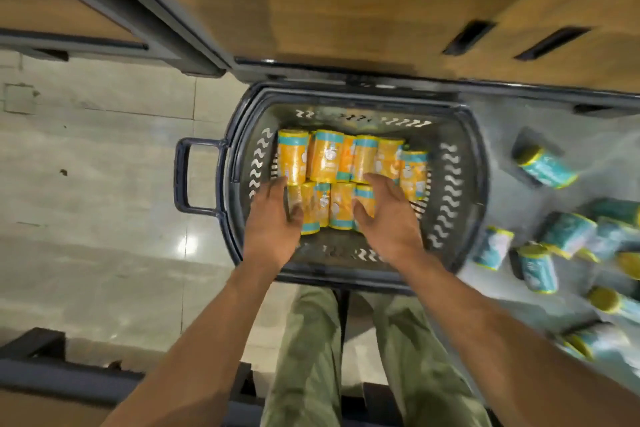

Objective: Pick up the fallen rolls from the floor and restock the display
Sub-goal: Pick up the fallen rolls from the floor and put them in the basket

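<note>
The left hand (273, 215) and the right hand (389, 215) are laid, fingers outstretched, on the near row of orange rolls (329, 163) packed in the basket (346, 99). This is probably so that a cluster can be bracketed between them and lifted to the display (346, 10); nothing seems clasped yet. Teal rolls (547, 166) are scattered on the floor (104, 149) beyond the basket's right edge, some cut off by the frame, and all labels are blurred beyond reading.

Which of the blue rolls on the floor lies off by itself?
The blue roll nearest the wooden shelf; the other blue rolls cluster closer to the person.
</note>
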`<state>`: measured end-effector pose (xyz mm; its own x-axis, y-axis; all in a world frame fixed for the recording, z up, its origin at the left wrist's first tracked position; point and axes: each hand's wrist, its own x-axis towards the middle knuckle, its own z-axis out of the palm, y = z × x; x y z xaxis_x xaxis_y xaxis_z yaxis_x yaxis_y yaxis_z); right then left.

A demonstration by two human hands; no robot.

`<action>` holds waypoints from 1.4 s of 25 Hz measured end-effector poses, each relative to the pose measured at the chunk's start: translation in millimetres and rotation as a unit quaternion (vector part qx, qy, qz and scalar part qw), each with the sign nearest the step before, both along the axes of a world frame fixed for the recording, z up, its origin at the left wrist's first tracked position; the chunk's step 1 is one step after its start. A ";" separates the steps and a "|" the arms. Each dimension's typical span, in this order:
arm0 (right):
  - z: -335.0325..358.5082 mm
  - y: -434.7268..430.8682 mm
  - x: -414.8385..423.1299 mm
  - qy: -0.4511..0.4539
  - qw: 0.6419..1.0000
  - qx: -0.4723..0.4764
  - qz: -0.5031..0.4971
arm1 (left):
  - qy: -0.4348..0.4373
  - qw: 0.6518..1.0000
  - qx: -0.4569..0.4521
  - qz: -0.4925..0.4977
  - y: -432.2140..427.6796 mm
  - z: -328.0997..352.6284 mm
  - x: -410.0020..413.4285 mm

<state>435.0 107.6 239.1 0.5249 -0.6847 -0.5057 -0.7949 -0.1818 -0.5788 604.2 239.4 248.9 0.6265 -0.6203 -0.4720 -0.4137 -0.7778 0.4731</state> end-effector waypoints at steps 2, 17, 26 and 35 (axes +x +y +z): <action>80.5 12.2 -23.1 0.018 0.998 -0.054 0.023 | 0.010 1.000 -0.006 -0.029 12.9 76.1 -20.6; 474.5 139.6 -213.1 0.074 0.946 -0.169 -0.268 | -0.034 0.916 -0.122 -0.380 6.1 454.0 -137.4; 487.6 87.8 -433.6 0.058 0.878 -0.196 -0.432 | -0.042 0.864 -0.128 -0.485 -85.7 483.6 -338.7; 480.0 68.3 -598.0 0.058 0.866 -0.151 -0.473 | -0.032 0.843 -0.141 -0.519 -202.1 506.5 -548.5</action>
